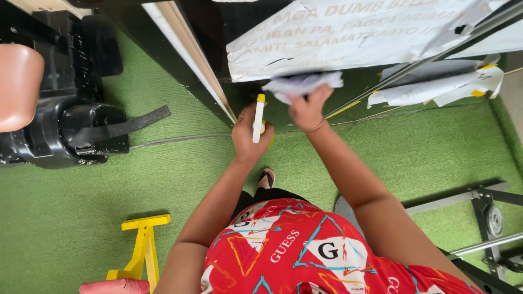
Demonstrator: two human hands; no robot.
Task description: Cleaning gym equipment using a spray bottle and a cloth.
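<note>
I take the mirror as my landmark. Stuck to it above the hands is a wide white paper sign with faded tan lettering, its edges torn; to the right of it, smaller white sheets with yellow tape corners hang crumpled. My left hand is wrapped around a spray bottle, white with a yellow tip, just below the mirror's lower edge; what is in it I cannot tell. My right hand pinches a wad of white paper against the glass, under the sign
</note>
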